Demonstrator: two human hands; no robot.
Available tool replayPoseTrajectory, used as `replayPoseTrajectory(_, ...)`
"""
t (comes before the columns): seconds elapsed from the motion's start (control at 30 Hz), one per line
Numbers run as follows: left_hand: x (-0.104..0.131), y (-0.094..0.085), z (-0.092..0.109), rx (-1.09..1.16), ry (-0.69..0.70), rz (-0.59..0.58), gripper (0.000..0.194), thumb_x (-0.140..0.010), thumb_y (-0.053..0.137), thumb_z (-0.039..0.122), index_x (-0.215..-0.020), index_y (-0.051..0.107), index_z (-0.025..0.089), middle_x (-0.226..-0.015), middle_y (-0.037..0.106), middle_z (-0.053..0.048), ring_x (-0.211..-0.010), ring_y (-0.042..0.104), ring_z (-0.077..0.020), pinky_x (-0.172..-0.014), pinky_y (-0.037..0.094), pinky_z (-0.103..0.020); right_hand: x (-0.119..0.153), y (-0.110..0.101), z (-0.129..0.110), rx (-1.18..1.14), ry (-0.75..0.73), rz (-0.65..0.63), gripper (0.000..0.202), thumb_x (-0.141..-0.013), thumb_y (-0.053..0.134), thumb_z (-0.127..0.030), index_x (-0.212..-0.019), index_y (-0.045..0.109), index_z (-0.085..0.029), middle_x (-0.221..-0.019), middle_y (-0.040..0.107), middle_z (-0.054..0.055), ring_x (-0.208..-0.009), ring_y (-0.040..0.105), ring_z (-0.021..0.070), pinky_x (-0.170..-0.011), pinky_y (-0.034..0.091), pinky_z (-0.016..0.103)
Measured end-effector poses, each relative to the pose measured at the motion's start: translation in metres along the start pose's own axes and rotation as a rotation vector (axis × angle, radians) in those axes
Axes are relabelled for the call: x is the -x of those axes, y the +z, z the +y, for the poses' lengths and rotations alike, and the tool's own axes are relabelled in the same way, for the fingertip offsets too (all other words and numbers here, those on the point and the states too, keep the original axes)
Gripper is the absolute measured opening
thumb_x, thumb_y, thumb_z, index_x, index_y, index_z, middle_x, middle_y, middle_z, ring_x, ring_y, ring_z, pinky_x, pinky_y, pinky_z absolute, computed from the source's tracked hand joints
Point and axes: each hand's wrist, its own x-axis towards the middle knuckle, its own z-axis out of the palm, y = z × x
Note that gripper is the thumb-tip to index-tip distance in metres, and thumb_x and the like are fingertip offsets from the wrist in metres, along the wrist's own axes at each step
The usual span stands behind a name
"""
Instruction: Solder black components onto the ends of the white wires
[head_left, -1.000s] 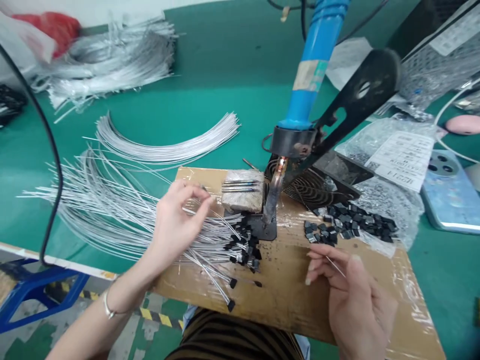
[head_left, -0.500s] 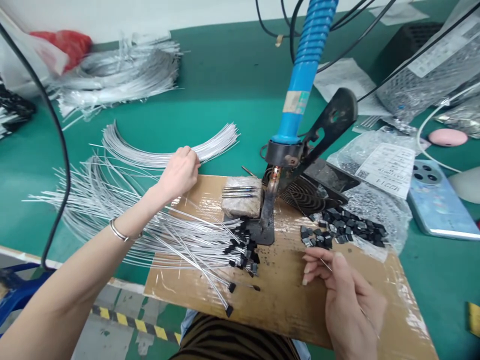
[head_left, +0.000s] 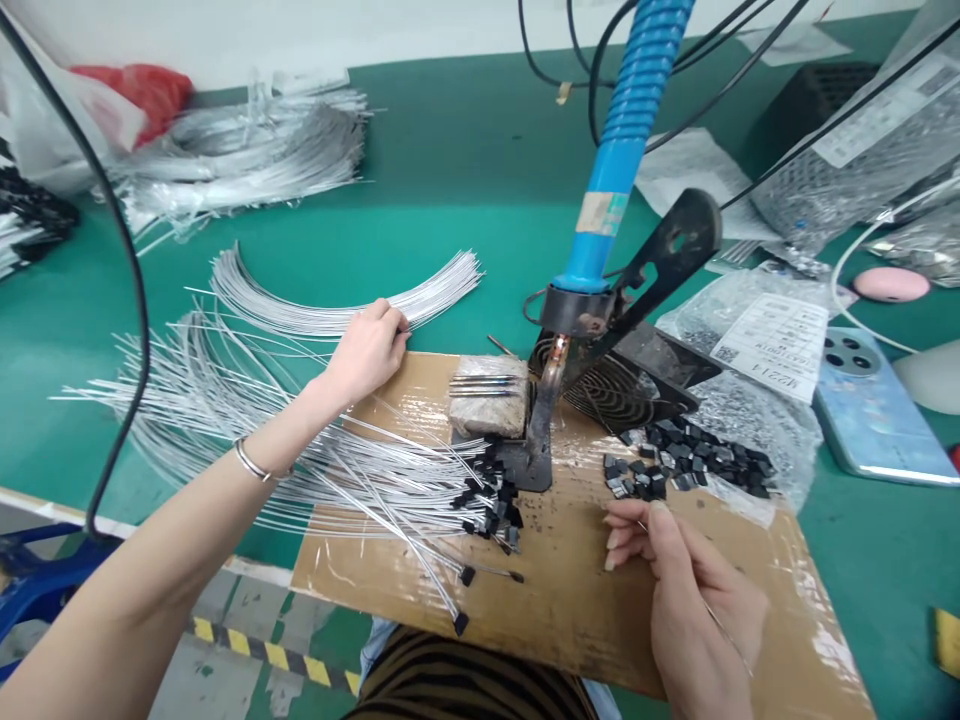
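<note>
My left hand [head_left: 373, 350] is closed at the front edge of a curved bundle of thin white wires [head_left: 300, 312]; what its fingertips pinch is too small to tell. On the right, my right hand [head_left: 686, 590] pinches a thin metal tool [head_left: 724, 632] that runs back across the palm. Just beyond its fingers lies a pile of small black connectors [head_left: 694, 458]. Between the hands, many white wires [head_left: 390, 480] with black connectors [head_left: 495, 500] on their ends lie on the cardboard [head_left: 570, 600].
A blue hose [head_left: 611, 190] with a black bracket stands behind a stone-like block [head_left: 489, 395] bearing thin metal rods. A black fan [head_left: 615, 395], plastic bags [head_left: 757, 330] and a phone [head_left: 877, 400] are at the right. More wires [head_left: 262, 150] lie at the back left.
The thin tool has tilted within my right hand, and its tip now shows less beyond the fingers. My left hand remains by the wire bundle. The whole view has shifted slightly.
</note>
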Motion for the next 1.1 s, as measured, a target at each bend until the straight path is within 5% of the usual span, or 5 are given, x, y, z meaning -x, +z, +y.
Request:
replayPoseTrajectory(0.3, -0.010, -0.011, 0.003, 0.162, -0.059, 0.035, 0.019, -0.085, 0.057, 0.006, -0.075, 0.053, 0.022, -0.090, 0.070, -0.014, -0.108, 0.071, -0.0368, -0.103, 0.053, -0.056, 0.001, 0.000, 0.000, 0.032, 0.006, 0.008, 0.053, -0.091, 0.075, -0.069, -0.087, 0.083, -0.018, -0.078, 0.074, 0.006, -0.062, 0.065, 0.0157, -0.054, 0.057, 0.026)
replayPoseTrajectory(0.5, -0.009, -0.024, 0.005, 0.535, -0.094, 0.111, 0.005, -0.096, 0.058, 0.024, -0.091, 0.058, 0.022, -0.070, 0.070, -0.003, -0.064, 0.072, -0.0191, -0.067, 0.060, -0.034, 0.002, 0.000, 0.001, 0.023, 0.012, -0.006, 0.050, -0.092, 0.075, -0.067, -0.087, 0.084, -0.018, -0.078, 0.074, 0.006, -0.062, 0.065, 0.0161, -0.055, 0.058, 0.026)
replayPoseTrajectory(0.87, 0.046, -0.048, 0.029, 0.694, -0.110, 0.274, 0.014, -0.090, 0.071, 0.029, -0.079, 0.074, 0.020, -0.069, 0.069, -0.001, -0.061, 0.056, -0.0127, -0.057, 0.043, -0.028, 0.003, -0.002, 0.004, -0.012, -0.028, 0.008, 0.043, -0.096, 0.074, -0.059, -0.090, 0.084, -0.018, -0.080, 0.075, 0.006, -0.063, 0.066, 0.0163, -0.057, 0.057, 0.028)
replayPoseTrajectory(1.0, 0.078, -0.075, 0.025, 0.694, -0.094, 0.117, 0.018, -0.086, 0.076, 0.027, -0.068, 0.073, 0.022, -0.055, 0.059, 0.002, -0.052, 0.047, -0.0118, -0.049, 0.036, -0.028, 0.000, -0.007, 0.012, -0.138, -0.125, -0.028, 0.047, -0.099, 0.070, -0.059, -0.087, 0.084, -0.016, -0.071, 0.074, 0.008, -0.057, 0.067, 0.0182, -0.053, 0.054, 0.030)
replayPoseTrajectory(1.1, 0.095, -0.085, 0.024, 0.764, -0.007, -0.246, 0.022, -0.084, 0.078, 0.029, -0.063, 0.073, 0.024, -0.046, 0.054, 0.002, -0.043, 0.039, -0.0114, -0.042, 0.027, -0.029, 0.005, -0.008, 0.009, -0.166, -0.146, -0.067, 0.053, -0.103, 0.063, -0.059, -0.078, 0.081, -0.015, -0.060, 0.066, 0.006, -0.048, 0.059, 0.0167, -0.043, 0.046, 0.028)
